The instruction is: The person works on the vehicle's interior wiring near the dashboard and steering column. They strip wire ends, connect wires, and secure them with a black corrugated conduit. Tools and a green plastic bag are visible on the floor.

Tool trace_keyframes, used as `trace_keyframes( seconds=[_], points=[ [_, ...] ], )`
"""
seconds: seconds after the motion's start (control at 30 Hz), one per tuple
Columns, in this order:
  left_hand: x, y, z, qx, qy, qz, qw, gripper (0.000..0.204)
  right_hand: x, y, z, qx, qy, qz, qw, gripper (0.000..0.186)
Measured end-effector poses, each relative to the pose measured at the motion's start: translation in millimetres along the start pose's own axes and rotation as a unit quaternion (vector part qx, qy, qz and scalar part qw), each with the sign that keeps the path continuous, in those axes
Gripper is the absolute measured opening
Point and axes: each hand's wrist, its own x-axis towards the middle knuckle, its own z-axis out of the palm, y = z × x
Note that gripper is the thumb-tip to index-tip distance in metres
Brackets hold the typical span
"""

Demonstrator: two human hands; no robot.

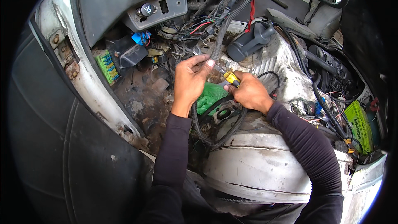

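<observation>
My left hand (pixel 189 79) is closed, thumb and fingers pinching a grey corrugated wire conduit (pixel 224 25) that runs down from the dashboard. Just right of it, my right hand (pixel 251 92) grips a hand tool with a yellow-and-black handle (pixel 232 79). The tool's metal end points at the conduit beside my left thumb; its exact kind is too small to tell. Below both hands the conduit hangs in a loop (pixel 215 142). Behind the loop lies a green plastic bag (pixel 210 95), partly hidden by my hands.
Loose wires (pixel 195 27) hang under the dashboard panel (pixel 157 11). A fuse block (pixel 107 66) sits by the door frame (pixel 89 85). A black plastic duct (pixel 251 41) lies ahead, a white metal housing (pixel 257 164) in front of me. Engine parts and a green box (pixel 358 126) are at right.
</observation>
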Motion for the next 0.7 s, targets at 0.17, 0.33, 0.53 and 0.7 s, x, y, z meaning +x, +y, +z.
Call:
trace_keyframes(
  seconds=[0.17,0.33,0.53,0.7],
  points=[
    [6.5,-6.6,-4.2,-0.023,-0.022,-0.056,0.998,0.028,4.8,10.5,2.1,-0.017,0.012,-0.025,0.999,0.045],
    [7.5,-6.9,-7.2,-0.115,-0.009,-0.081,0.990,0.028,1.5,3.1,-17.8,0.073,0.030,-0.039,0.996,0.049],
    [4.9,-6.0,-6.4,-0.134,-0.008,-0.108,0.985,0.028,-7.6,-14.0,-14.8,0.043,-0.015,-0.038,0.998,0.035],
    [8.6,-10.7,-12.2,-0.208,-0.038,-0.111,0.971,0.031,-1.9,-12.4,-7.1,0.043,-0.005,-0.029,0.999,0.038]
  ],
)
